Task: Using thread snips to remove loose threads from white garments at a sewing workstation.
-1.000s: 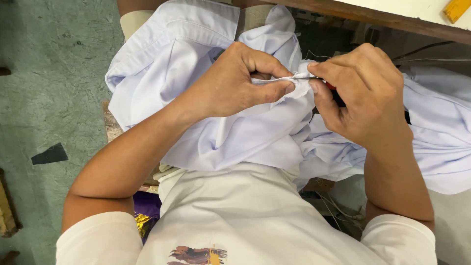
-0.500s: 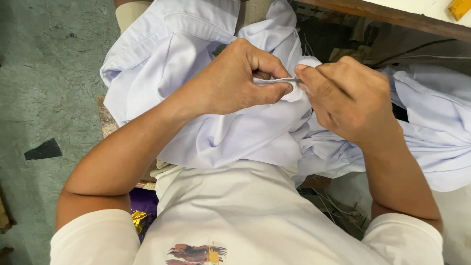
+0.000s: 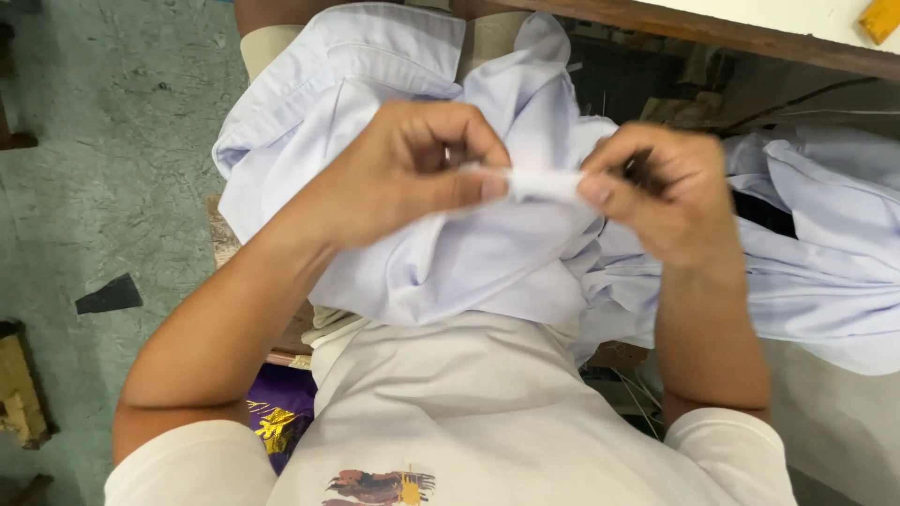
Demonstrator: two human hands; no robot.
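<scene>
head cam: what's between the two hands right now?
In the head view, a short taut strip of the pale lilac garment spans the gap, pinched by the left hand at one end and the right hand at the other. Nothing else lies there.

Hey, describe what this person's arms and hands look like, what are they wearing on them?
Both hands, the left hand and the right hand, are bare: no gloves, rings or watch visible. The forearms are uncovered. Short cream-white sleeves of a T-shirt end above the elbows.

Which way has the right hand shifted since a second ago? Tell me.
Cannot tell: the head camera moves too. The right hand stays level with the left hand, both pinching a fold of the pale shirt.
</scene>
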